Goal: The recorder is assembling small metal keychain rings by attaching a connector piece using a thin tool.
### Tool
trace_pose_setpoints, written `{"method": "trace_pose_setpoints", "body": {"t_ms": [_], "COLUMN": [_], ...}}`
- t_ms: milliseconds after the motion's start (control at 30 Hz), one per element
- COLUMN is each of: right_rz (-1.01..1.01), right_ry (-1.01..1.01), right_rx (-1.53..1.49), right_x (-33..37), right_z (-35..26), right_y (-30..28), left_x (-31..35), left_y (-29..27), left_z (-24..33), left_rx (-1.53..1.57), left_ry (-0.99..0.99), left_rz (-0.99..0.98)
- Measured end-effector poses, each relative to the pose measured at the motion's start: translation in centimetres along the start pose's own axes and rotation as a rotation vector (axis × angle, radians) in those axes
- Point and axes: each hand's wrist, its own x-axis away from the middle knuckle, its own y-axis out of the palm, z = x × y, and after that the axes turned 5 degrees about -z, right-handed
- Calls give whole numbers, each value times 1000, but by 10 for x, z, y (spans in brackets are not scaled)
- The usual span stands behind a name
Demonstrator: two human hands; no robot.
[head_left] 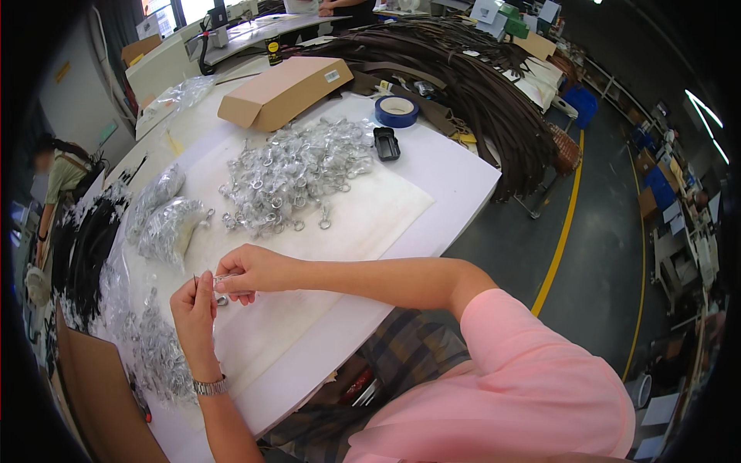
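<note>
My two hands meet over the white sheet (340,245) on the table. Between the fingertips of my right hand (262,270) is a small piece in clear wrap, and a silver metal ring (222,301) shows just below them. My left hand (193,309), with a watch at its wrist, is pinched closed beside it. A thin dark tip shows at its fingers; what it belongs to I cannot make out. Beyond my hands lies a big heap of silver ring fittings (293,174) in clear plastic. A second heap of wrapped fittings (158,347) lies left of my left hand.
Filled clear bags (174,224) lie at the left. Farther back are a cardboard box (285,92), a blue tape roll (397,112), a small black tray (386,144) and a mass of dark brown straps (494,116). Another person (65,174) bends over at the far left.
</note>
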Motion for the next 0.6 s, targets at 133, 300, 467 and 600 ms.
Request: {"method": "trace_pose_setpoints", "body": {"t_ms": [133,300,467,600], "right_rz": [14,24,-58,-68], "right_ry": [-20,38,62,80], "right_rx": [0,9,40,42], "right_x": [1,1,1,1], "right_z": [-3,-4,-4,-5], "right_y": [-3,-8,-6,-6], "left_x": [0,1,0,-1], "left_y": [8,11,0,1], "left_z": [4,15,7,7], "left_rx": [89,138,165,144], "left_ry": [41,7,-61,-91], "left_rz": [40,41,-13,-14]}}
